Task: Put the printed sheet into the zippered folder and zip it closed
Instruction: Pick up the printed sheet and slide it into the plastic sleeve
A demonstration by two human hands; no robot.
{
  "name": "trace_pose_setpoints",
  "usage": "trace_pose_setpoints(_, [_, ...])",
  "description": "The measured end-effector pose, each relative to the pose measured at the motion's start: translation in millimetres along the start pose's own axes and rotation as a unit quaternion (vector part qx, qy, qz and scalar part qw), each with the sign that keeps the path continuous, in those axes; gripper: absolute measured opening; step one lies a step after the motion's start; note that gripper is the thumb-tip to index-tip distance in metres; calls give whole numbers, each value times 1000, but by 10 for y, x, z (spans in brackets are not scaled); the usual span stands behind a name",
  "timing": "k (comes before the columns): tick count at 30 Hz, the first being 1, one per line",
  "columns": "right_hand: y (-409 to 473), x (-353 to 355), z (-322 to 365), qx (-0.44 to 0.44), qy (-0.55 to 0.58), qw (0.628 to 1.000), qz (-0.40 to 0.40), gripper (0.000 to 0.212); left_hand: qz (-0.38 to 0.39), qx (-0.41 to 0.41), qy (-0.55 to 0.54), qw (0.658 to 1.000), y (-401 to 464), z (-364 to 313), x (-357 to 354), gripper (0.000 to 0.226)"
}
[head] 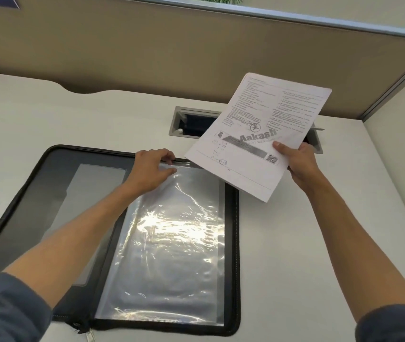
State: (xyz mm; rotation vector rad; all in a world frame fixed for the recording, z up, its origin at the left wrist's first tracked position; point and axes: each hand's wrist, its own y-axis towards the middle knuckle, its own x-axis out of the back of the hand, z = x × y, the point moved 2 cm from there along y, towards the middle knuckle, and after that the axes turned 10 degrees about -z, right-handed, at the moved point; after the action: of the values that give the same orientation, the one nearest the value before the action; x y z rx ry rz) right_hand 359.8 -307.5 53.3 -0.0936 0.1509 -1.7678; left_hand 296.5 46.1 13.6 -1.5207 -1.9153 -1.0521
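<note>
Folder (48,188) lies open flat on the desk (320,243), zipper undone. Clear sleeve (172,243) on its right half, glare across it. Left hand (151,169) pinches the sleeve's top edge at the far rim. Right hand (295,164) grips the sheet (263,129) by its lower corner, tilted, raised above the folder's far right corner. Cable tray (179,124) behind; partition (147,58) beyond.

black folder (233,243), white printed sheet (265,114)

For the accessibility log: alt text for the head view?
A person's right hand holds a printed sheet above an open black zippered folder on a white desk, while the left hand pinches the top edge of a clear plastic sleeve inside it.
</note>
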Motion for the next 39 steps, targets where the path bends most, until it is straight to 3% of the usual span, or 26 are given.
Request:
trace_pose_setpoints(5, [123, -209, 119, 21, 12, 999, -23, 21, -27, 5, -54, 998, -106, -55, -28, 31])
trace_pose_setpoints(9, [220, -408, 204, 40, 17, 999, -32, 18, 24, 72, -143, 987, -79, -105, -45, 27])
trace_pose_setpoints(17, [352, -914, 260, 73, 9, 996, -42, 25, 53, 43, -190, 979, -75, -324, -106, 5])
trace_pose_setpoints(24, [453, -1361, 246, 103, -30, 993, -46, 21, 43, 34, -193, 980, -91, -347, -126, 9])
trace_pose_setpoints(30, [401, -1598, 128, 122, -38, 992, 3, 13, 40, 31, -208, 977, -84, -335, -114, 11])
trace_pose_setpoints(39, [339, -1631, 10, 106, -43, 992, 50, 20, 43, 19, -220, 974, 17, -327, -104, 8])
